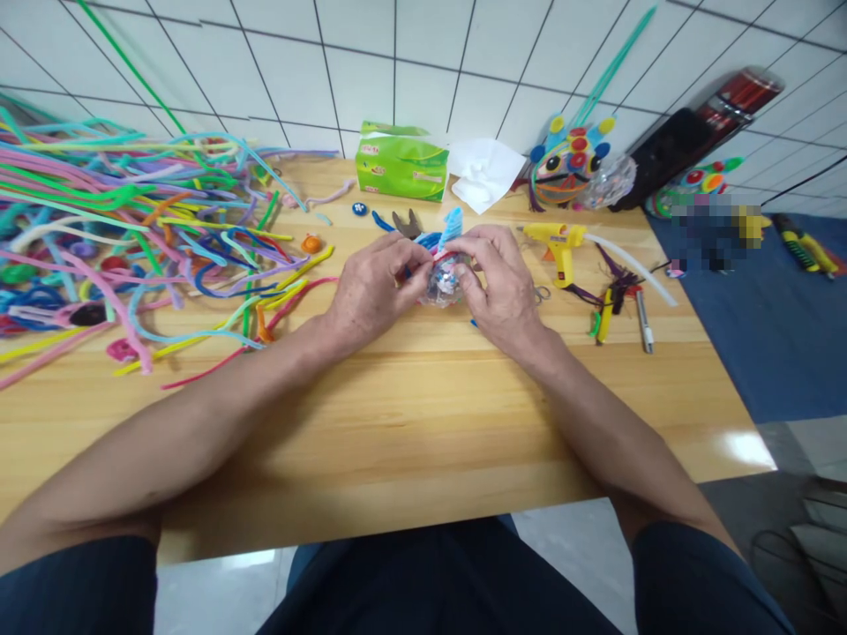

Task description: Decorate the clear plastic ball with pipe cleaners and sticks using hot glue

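Note:
A small clear container with bits inside stands on the wooden table between my hands. Around its top runs a red pipe cleaner, and light blue fuzzy pieces stick up above it. My left hand pinches the red pipe cleaner at the container's left side. On the right side, my right hand has its fingers closed on the container's rim and the red strip. Pliers lie just behind my left hand. To the right of my right hand is a yellow glue gun.
Many coloured pipe cleaners cover the table's left side. Along the tiled wall are a green tissue pack, a white tissue, a decorated figure and a dark red flask. A pen-like tool lies right.

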Action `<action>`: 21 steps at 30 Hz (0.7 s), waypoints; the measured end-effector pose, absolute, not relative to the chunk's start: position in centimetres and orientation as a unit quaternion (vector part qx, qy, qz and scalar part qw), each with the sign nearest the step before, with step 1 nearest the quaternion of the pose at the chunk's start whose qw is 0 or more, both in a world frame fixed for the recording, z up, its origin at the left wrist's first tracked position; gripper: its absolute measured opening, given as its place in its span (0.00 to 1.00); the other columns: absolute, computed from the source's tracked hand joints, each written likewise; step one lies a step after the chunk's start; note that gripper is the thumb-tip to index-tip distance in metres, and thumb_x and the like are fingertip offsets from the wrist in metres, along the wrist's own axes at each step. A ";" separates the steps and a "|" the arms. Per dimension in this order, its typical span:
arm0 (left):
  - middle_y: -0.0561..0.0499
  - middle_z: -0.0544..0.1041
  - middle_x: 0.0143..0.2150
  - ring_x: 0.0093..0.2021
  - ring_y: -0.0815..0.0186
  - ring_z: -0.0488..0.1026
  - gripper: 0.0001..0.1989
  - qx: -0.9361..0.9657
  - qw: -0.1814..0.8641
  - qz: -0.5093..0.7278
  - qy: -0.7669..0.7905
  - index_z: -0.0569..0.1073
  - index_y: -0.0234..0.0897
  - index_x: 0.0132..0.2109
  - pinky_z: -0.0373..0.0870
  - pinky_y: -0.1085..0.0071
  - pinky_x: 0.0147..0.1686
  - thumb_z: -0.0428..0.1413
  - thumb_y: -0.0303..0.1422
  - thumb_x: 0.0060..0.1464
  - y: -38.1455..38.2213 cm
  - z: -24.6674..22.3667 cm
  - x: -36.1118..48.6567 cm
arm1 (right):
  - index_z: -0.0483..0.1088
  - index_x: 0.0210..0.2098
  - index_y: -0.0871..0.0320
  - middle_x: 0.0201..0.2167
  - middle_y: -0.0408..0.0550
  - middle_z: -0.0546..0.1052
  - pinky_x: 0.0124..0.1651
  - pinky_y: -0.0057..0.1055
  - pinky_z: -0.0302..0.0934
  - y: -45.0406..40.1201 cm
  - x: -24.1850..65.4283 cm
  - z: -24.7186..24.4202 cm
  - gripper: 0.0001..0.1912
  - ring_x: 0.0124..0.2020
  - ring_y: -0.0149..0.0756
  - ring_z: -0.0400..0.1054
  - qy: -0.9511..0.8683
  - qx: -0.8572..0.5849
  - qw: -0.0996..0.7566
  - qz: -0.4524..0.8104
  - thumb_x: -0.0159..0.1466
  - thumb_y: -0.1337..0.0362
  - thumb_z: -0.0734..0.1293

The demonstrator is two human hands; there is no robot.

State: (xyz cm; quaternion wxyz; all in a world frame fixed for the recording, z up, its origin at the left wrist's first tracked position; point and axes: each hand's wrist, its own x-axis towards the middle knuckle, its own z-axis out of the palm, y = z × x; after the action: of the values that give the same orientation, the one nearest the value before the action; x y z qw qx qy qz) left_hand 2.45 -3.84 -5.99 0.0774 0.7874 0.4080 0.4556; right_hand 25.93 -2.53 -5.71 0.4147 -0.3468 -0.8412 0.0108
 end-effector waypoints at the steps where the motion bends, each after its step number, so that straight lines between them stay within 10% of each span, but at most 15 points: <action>1: 0.50 0.84 0.37 0.34 0.64 0.78 0.06 0.787 0.077 0.457 0.408 0.83 0.42 0.43 0.78 0.66 0.38 0.63 0.31 0.73 -3.8 -6.1 2.4 | 0.79 0.62 0.48 0.58 0.53 0.81 0.66 0.51 0.78 -2.6 25.9 -5.7 0.17 0.61 0.46 0.77 -0.841 -0.346 0.415 0.008 0.79 0.65 0.65; 21: 0.47 0.84 0.38 0.38 0.61 0.79 0.10 0.750 0.119 0.520 0.391 0.82 0.43 0.45 0.77 0.61 0.42 0.61 0.41 0.77 -3.4 -8.1 2.9 | 0.81 0.63 0.41 0.63 0.47 0.85 0.73 0.52 0.73 -3.4 25.4 -5.1 0.20 0.64 0.46 0.77 -0.857 -0.387 0.339 0.010 0.85 0.61 0.59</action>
State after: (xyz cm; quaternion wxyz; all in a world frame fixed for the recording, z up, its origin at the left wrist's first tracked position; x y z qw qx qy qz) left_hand 2.91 -3.42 -8.07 0.1190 0.7496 0.3914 0.5204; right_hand 25.41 -3.42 -5.11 0.3393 -0.3871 -0.8573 0.0105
